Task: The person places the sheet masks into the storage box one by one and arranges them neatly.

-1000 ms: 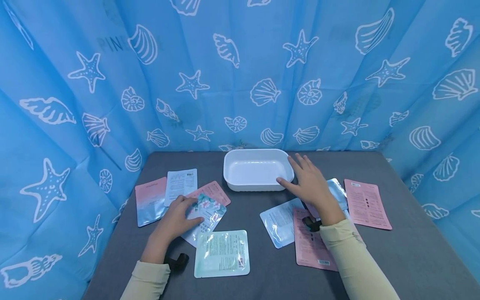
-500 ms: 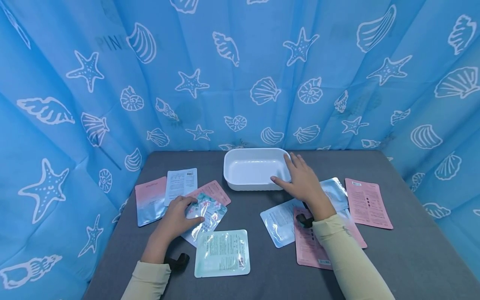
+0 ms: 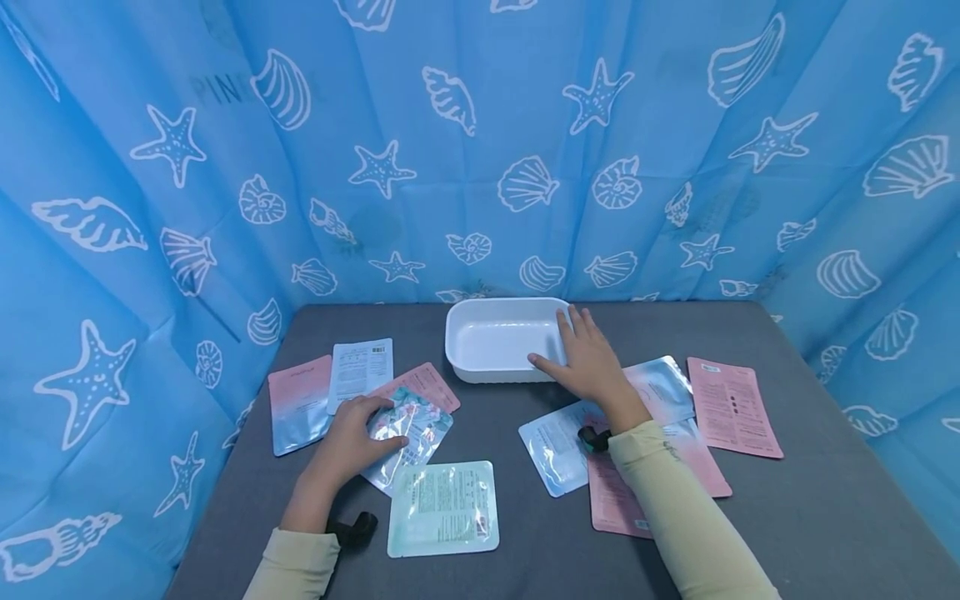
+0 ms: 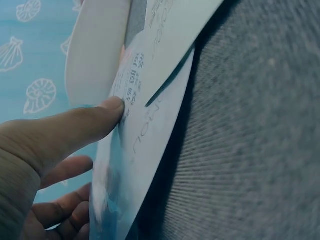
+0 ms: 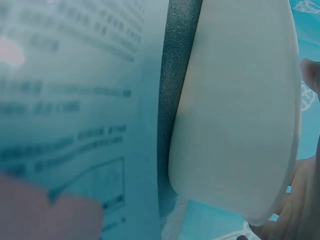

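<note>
My left hand (image 3: 350, 444) rests on a floral sheet-mask packet (image 3: 426, 423), fingers loosely bent and thumb apart from them. In the left wrist view its thumb (image 4: 82, 122) touches the packet's printed face. A mint-green packet (image 3: 444, 510) overlaps the floral one in front. Over the right end of a white plastic tray (image 3: 507, 376) is my right hand (image 3: 592, 364), its fingers spread and holding nothing. The right wrist view has the tray's side wall (image 5: 235, 105) close by and part of the hand at the right edge; whether the hand touches the rim I cannot tell.
Left of the tray lie a pink-blue packet (image 3: 300, 406), a pale blue one (image 3: 362, 371) and a pink one (image 3: 429, 386). Right of it are overlapping blue (image 3: 555, 450) and pink packets (image 3: 615, 504), with another pink packet (image 3: 735, 408) farther right. A blue shell-print curtain (image 3: 480, 150) hangs behind.
My right hand has shifted left over the tray's right end, uncovering more of the packets beneath the arm. The left hand has stayed on the floral packet.
</note>
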{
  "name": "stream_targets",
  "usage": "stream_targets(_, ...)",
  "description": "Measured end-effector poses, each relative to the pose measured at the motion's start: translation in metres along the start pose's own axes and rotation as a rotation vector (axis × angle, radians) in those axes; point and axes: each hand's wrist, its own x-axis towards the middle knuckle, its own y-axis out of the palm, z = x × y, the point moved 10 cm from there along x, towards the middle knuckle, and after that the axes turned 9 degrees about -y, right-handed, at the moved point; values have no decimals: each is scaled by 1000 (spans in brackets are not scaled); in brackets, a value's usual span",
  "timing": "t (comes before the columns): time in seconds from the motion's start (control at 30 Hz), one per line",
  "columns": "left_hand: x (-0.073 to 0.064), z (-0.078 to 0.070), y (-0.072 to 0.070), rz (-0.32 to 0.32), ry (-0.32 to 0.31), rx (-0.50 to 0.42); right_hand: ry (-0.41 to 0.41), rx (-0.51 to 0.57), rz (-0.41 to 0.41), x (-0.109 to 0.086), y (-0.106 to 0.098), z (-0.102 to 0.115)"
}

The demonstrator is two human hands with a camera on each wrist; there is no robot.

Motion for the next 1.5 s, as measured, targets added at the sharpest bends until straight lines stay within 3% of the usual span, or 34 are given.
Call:
stream_targets(0.53, -2, 2, -6, -52, 61, -81, 20, -41, 52, 11, 16, 0)
stream_targets(0.8, -4, 1, -9, -42, 39, -122, 36, -54, 83, 11, 20, -1)
stream_targets(1.17, -13, -11, -20, -31, 60, -175, 17, -74, 57, 12, 20, 2)
stream_targets(1.5, -20, -32, -32, -52, 117, -207, 30, -59, 86, 12, 22, -1)
